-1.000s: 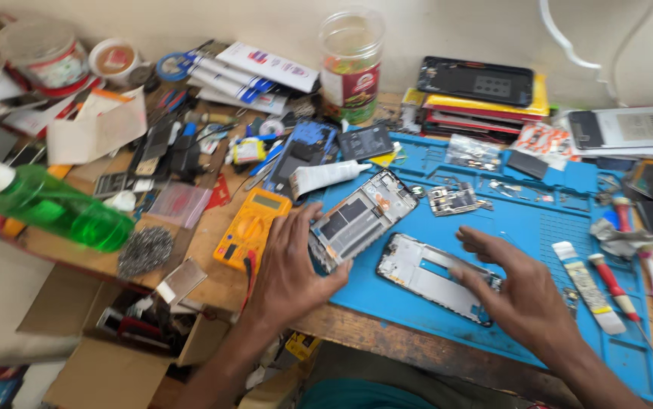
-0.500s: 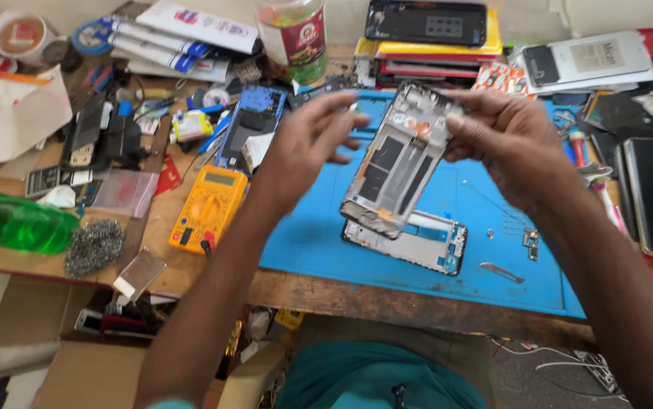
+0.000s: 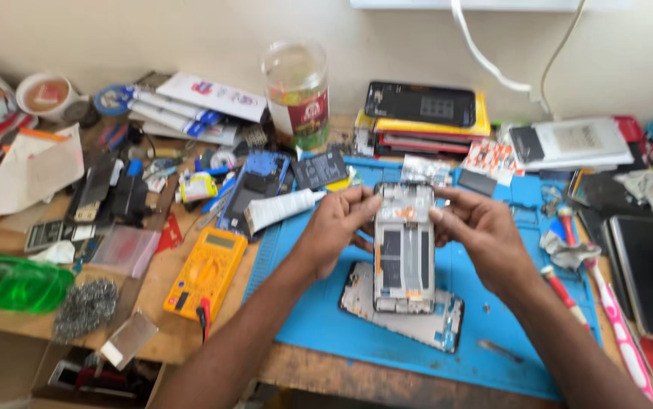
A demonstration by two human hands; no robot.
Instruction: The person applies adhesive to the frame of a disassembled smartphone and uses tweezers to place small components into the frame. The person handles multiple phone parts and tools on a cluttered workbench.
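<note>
Holding a stripped phone frame [image 3: 404, 246] upright at centre: left hand [image 3: 334, 227] pinches its 9 o'clock edge, right hand [image 3: 482, 231] its 3 o'clock edge. Second frame [image 3: 432, 322] lies beneath on blue mat [image 3: 326, 322]. Disassembly looks done; reassembly apparently not begun.

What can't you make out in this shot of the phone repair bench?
Head view only:
- Top end of the phone frame: covered by fingertips of the left hand and right hand.
- Back panel on the blue mat: middle hidden by the frame.
- Green bottle: cut off by the left edge.
</note>
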